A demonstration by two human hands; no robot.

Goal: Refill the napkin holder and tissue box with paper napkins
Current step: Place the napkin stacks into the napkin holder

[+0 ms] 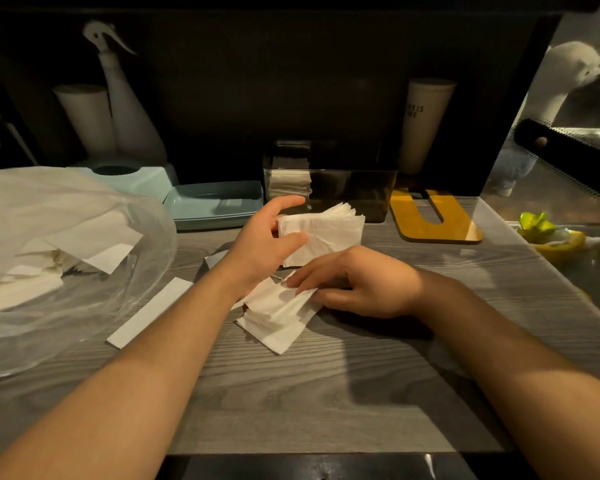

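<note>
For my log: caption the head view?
Left hand holds white paper napkin stack; right hand presses another.

both my hands out over the middle
left hand (267, 242) raised, thumb and fingers pinching; right hand (354, 284) lower, palm down, fingers pressing flat.

On your surface (326, 393), a spray bottle (125, 109) stands far left just beside a white roll (87, 119). A tall cup (425, 123) stands at the back right, and yellow-green peels (548, 237) lie past the right edge.
</note>
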